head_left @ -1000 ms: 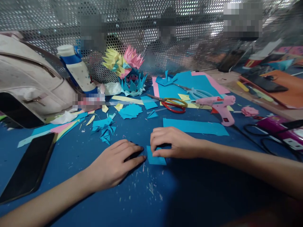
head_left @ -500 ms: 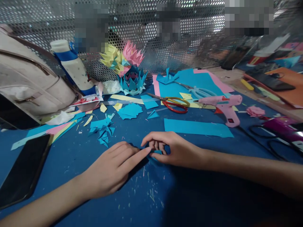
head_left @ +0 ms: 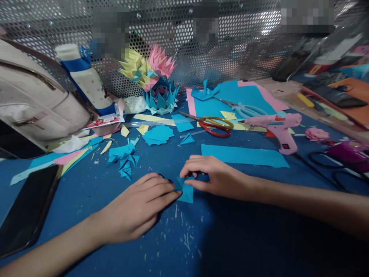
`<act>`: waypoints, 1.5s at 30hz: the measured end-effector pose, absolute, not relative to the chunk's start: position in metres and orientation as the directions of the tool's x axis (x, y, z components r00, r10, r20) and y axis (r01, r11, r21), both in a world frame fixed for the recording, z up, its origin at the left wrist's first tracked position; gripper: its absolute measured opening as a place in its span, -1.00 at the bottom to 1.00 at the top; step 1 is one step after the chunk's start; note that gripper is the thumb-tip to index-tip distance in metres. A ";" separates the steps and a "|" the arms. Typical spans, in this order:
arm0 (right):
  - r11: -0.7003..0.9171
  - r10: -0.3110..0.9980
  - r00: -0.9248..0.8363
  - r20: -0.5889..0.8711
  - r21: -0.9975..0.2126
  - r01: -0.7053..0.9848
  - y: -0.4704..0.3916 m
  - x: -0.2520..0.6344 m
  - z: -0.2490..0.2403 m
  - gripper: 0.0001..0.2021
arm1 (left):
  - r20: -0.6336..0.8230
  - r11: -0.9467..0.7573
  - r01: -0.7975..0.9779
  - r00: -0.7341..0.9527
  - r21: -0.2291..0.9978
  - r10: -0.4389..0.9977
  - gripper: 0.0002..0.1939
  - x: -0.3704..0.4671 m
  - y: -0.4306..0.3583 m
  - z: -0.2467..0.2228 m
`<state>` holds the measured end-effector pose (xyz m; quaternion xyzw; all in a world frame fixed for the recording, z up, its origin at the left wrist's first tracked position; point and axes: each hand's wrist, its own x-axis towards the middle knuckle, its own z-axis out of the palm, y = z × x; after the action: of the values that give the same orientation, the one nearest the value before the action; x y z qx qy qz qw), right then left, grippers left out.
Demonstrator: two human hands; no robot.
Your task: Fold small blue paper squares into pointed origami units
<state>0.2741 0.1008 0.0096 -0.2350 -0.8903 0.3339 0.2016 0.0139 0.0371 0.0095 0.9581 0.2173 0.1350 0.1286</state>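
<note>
A small square of blue paper (head_left: 186, 195) lies on the blue tabletop between my hands, creased and with its top corner partly folded. My left hand (head_left: 144, 206) rests palm down, fingers stretched out, with its fingertips on the paper's left edge. From the right, the thumb and index finger of my right hand (head_left: 211, 175) pinch the paper's upper part. Folded blue paper pieces (head_left: 125, 159) sit left of my hands. Beyond them is a stack of blue squares (head_left: 158, 135), with a folded blue triangle (head_left: 188, 139) beside it.
Scissors (head_left: 215, 125), a pink glue gun (head_left: 278, 125) and a blue paper strip (head_left: 245, 155) lie beyond my right hand. A phone (head_left: 29, 207) is at left. Paper flowers (head_left: 161, 63), a bottle (head_left: 86, 80) and a backpack (head_left: 37, 100) stand at the back.
My fingers have opened away from the blue paper, so more of it shows, flatter. The left index fingertip has drawn back slightly; the right hand no longer curls over the paper.
</note>
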 end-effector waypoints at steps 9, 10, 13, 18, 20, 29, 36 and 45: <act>0.795 0.437 -0.864 0.250 -0.557 0.241 0.109 0.280 0.008 -0.86 | 0.248 -0.830 0.437 0.811 0.345 0.530 -0.49 0.013 0.039 0.008; 0.803 0.429 -0.867 0.253 -0.547 0.238 0.109 0.281 0.008 -0.85 | 0.254 -0.823 0.447 0.800 0.351 0.543 -0.50 0.013 0.040 0.007; 0.839 0.394 -0.874 0.282 -0.499 0.217 0.111 0.282 0.009 -0.86 | 0.257 -0.811 0.458 0.788 0.363 0.560 -0.50 0.013 0.040 0.007; 0.919 0.225 -0.905 0.360 -0.386 0.075 0.112 0.286 0.006 -0.81 | 0.286 -0.840 0.467 0.794 0.277 0.536 -0.54 0.012 0.039 0.006; 0.934 0.187 -0.911 0.369 -0.355 0.048 0.112 0.287 0.005 -0.78 | 0.290 -0.843 0.478 0.794 0.248 0.535 -0.55 0.011 0.038 0.004; 0.969 0.097 -0.924 0.370 -0.247 0.003 0.115 0.286 0.006 -0.76 | 0.329 -0.909 0.387 0.847 0.156 0.417 -0.58 0.011 0.035 0.001; 0.971 0.036 -0.933 0.359 -0.232 -0.052 0.120 0.289 0.006 -0.79 | 0.317 -0.935 0.340 0.880 0.101 0.355 -0.55 0.013 0.037 0.010; 0.966 0.027 -0.935 0.355 -0.250 -0.067 0.123 0.289 0.005 -0.75 | 0.338 -0.931 0.336 0.867 0.144 0.365 -0.59 0.013 0.035 0.003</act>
<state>0.2890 0.1227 0.0051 0.0104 -0.9749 0.1302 0.1805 0.0131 0.0347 0.0033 0.9654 0.1816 0.1828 0.0404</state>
